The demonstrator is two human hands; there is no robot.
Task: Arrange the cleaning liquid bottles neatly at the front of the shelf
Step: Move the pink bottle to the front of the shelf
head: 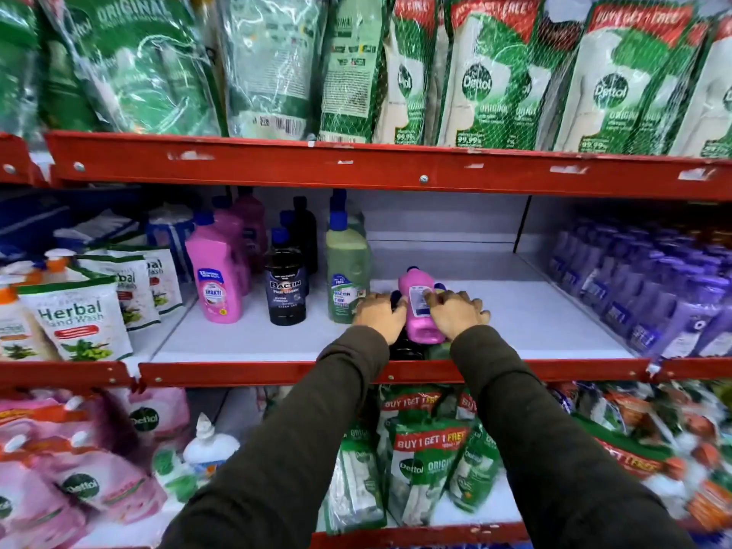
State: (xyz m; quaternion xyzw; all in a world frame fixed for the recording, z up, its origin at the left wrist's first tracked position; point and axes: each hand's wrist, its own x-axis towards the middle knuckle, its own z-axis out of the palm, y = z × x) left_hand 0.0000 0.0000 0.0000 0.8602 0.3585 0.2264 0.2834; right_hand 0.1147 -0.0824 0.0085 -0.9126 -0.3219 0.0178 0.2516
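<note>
On the middle shelf [245, 334] stand rows of upright cleaning bottles: pink ones [216, 277], black ones [286, 289] and green ones [345, 271]. Right of the green row, a pink bottle [416, 307] lies on its side atop a small pile of lying bottles, among them a black bottle [406, 346] near the shelf's front edge. My left hand [378, 315] rests on the pile's left side, fingers curled over dark bottles. My right hand [455, 313] grips the lying pink bottle from the right. Both sleeves are dark.
Purple bottles [649, 287] fill the shelf's right end. Herbal hand wash pouches [75, 322] stand to the left. Green refill pouches [495, 73] hang over the red shelf lip [396, 168] above. More pouches [427, 461] crowd the shelf below.
</note>
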